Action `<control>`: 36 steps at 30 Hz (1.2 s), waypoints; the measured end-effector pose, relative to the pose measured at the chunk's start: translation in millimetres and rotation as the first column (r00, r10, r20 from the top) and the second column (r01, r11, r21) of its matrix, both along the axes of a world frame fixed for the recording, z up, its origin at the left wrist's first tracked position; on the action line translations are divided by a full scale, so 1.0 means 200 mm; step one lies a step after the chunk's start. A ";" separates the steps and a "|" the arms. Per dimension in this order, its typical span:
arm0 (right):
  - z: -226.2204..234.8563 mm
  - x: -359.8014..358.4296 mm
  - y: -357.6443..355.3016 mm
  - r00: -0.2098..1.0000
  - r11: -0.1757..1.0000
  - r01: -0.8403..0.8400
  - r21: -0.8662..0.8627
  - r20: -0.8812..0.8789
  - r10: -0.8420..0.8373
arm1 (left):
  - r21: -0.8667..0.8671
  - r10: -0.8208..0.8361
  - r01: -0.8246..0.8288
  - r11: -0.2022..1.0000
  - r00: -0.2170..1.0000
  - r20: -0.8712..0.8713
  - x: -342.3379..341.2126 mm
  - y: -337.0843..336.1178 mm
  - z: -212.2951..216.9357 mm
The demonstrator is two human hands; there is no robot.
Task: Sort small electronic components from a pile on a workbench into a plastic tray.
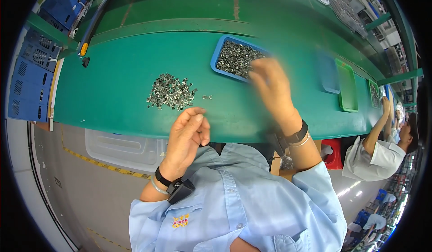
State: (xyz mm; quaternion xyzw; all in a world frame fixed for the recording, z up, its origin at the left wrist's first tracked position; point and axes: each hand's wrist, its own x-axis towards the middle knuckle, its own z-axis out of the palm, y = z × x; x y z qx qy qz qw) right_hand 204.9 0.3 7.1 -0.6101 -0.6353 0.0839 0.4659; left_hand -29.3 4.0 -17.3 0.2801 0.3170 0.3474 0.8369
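A heap of small shiny metal pieces lies loose on the green tabletop. A few more metal pieces rest just to its right. Below these, near the front edge, is my left hand, its fingers curled in and the thumb against them; whatever they hold is hidden. Farther right, a blue tray is filled with the same kind of small metal pieces. My right hand hangs over the tray's right end, covering part of it. Its fingers are smeared by motion, so their grip cannot be made out.
To the right stand a blue tray, a green tray and a smaller green tray. A co-worker sits beyond them. Blue perforated bins stand at the left. A clear plastic box sits below the table's front edge.
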 end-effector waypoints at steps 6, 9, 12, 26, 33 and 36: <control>-0.09 -0.18 0.06 0.939 0.967 -0.166 -0.194 0.269 0.215 | -0.056 0.092 -0.090 0.994 0.995 0.039 -0.10 0.03 -0.04; -0.13 -0.25 0.07 0.901 0.935 -0.202 -0.291 0.319 0.294 | -0.058 0.086 -0.083 0.995 0.995 0.047 -0.11 0.04 -0.04; -0.14 -0.23 0.06 0.928 0.937 -0.231 -0.264 0.231 0.293 | -0.052 0.063 -0.060 0.997 0.997 0.045 -0.09 0.06 -0.03; 0.11 -0.14 -0.13 0.918 0.934 -0.300 -0.194 0.207 0.338 | 0.023 -0.194 0.193 0.981 0.980 0.049 0.16 0.04 0.06; 0.16 -0.09 -0.14 0.894 0.931 -0.309 -0.195 0.274 0.355 | 0.024 -0.194 0.194 0.981 0.981 0.002 0.20 0.03 0.07; 0.06 -0.08 -0.16 0.942 0.957 -0.285 -0.058 0.167 0.290 | -0.013 -0.179 0.180 0.984 0.981 0.076 0.20 0.03 0.05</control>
